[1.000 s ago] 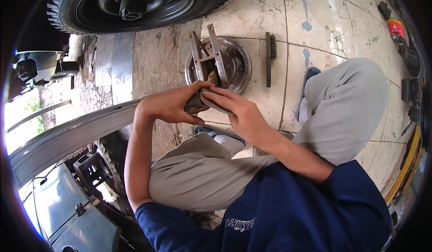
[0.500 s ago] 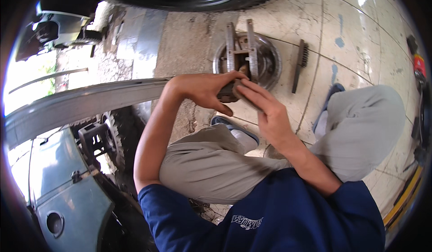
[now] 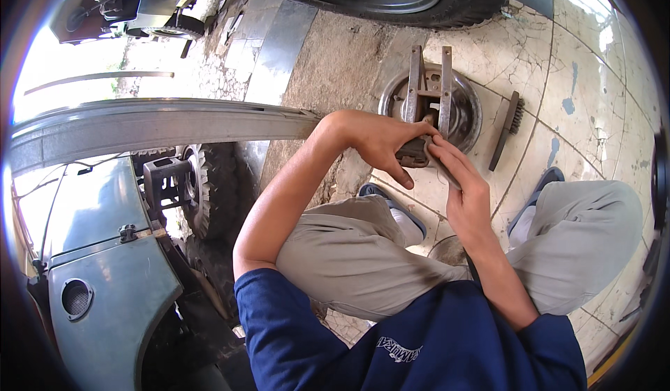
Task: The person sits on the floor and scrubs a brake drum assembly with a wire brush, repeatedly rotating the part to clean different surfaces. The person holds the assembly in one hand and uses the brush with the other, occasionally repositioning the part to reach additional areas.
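A metal frame with two parallel bars [image 3: 445,84] lies across a round shiny metal dish [image 3: 469,108] on the floor between my feet. My left hand [image 3: 370,140] steadies the frame's near, dark block-like end [image 3: 413,154], its thumb toward me and its fingers over the far side. Flat against the right side of that end, my right hand [image 3: 466,189] presses a thin grey-brown sheet [image 3: 444,172], which looks like sandpaper. Its fingers are close together, with the tips almost touching my left fingers. The contact between sheet and metal is partly hidden.
A wire brush [image 3: 508,129] lies on the tiles right of the dish. Ahead is a large tyre [image 3: 391,11]. A long metal beam [image 3: 167,129] reaches in from the left, above a grey-green vehicle body [image 3: 105,279]. My sandals [image 3: 398,209] flank the work area.
The whole view has swung, so everything sits farther right in it. Both hands keep their hold at the frame's near end, with the sheet shifted only slightly against it.
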Motion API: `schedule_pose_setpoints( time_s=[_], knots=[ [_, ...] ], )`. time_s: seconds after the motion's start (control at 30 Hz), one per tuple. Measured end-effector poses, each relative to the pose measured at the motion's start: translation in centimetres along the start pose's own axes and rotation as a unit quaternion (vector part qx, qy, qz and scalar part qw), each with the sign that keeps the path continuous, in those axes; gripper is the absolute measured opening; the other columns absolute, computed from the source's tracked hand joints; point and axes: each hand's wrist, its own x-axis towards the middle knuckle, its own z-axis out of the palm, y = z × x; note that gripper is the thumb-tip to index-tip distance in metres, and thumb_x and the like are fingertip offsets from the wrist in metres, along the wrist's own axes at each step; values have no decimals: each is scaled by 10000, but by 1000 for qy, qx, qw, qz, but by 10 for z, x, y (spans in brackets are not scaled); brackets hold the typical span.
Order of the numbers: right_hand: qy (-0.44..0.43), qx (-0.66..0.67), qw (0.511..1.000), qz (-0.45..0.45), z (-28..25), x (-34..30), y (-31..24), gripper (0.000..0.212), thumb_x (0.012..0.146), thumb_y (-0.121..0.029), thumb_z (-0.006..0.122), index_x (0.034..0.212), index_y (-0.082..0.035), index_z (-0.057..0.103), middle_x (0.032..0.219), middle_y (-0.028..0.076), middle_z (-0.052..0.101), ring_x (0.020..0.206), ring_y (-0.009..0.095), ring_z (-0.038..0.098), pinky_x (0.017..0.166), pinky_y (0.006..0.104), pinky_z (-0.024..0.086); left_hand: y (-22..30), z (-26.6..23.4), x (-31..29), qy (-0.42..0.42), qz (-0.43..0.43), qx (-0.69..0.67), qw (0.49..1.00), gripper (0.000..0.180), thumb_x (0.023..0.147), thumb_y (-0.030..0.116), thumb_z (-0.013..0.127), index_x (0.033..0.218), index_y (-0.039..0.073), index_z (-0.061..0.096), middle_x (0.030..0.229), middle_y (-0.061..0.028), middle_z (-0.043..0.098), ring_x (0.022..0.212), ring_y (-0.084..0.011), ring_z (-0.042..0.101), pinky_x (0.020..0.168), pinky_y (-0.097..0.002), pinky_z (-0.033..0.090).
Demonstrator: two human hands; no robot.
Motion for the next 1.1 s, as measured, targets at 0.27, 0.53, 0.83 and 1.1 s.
schedule_pose_setpoints(
  time_s=[0.27,0.53,0.83,1.1],
  knots=[
    [-24,26,999,-16,-4,-1,-7,612,791,246,460,1248,-72,713,1396,144,629,1282,335,615,1080,382,495,1,-2,-2,4,4,-9,1000,985,769,376,890,1525,93,326,1225,-220,673,1105,-366,681,918,-413,518],
    [-32,23,999,-32,-3,0,-7,597,798,238,465,1232,-80,722,1406,142,622,1288,320,610,1081,378,489,1,3,-4,16,-8,-3,1000,977,770,350,890,1522,98,318,1205,-225,684,1070,-372,690,889,-422,523],
    [-12,37,999,-1,-5,2,-2,595,818,237,433,1248,-65,712,1416,145,618,1300,321,604,1097,366,465,-1,1,-2,21,6,-4,1000,982,770,369,895,1515,102,314,1179,-210,689,1042,-360,700,868,-415,530],
    [-17,50,999,14,-3,2,3,607,826,230,425,1282,-66,696,1410,147,624,1304,319,603,1104,370,460,-4,2,-1,19,14,12,1000,990,774,407,887,1524,101,318,1173,-206,695,1033,-366,701,873,-420,531]
  ],
)
